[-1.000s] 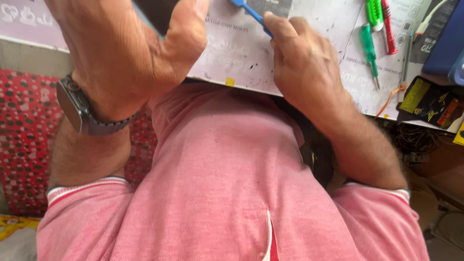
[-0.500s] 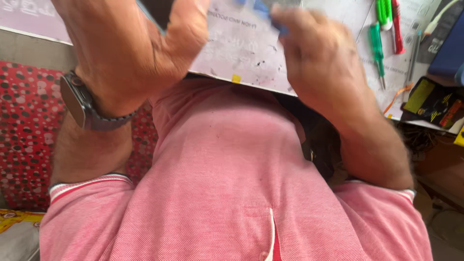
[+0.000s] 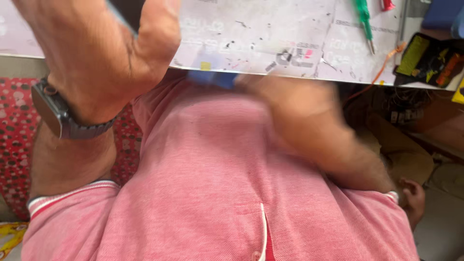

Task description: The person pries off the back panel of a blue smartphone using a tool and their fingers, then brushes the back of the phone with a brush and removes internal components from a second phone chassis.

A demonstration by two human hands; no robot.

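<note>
My left hand [image 3: 104, 53] is raised at about ten o'clock in the view, palm side toward me, fingers folded around a dark flat object [image 3: 126, 12] whose corner shows above my thumb; most of it is cut off by the top edge, so I cannot tell what it is. A grey wristwatch [image 3: 55, 113] sits on that wrist, at nine o'clock.

My right hand [image 3: 295, 108] is near the middle of the view, just right of centre, smeared by motion blur. It lies against my chest at the table's near edge. A blue tool [image 3: 212, 79] shows at its fingertips, toward eleven o'clock from the hand, right at the table edge. The hand seems closed on it, but the blur is too heavy for me to be sure of the grip.

My pink shirt [image 3: 217, 193] fills the lower half. The white, marked work table [image 3: 270, 34] runs across the top. On it, at one o'clock, lies a green-handled screwdriver [image 3: 363, 19], and beside it to the right a red tool [image 3: 388, 5], mostly cut off. At two o'clock an open black case [image 3: 427, 60] holds yellow pieces. At nine o'clock a red patterned cloth [image 3: 17, 140] lies beside my left arm.
</note>
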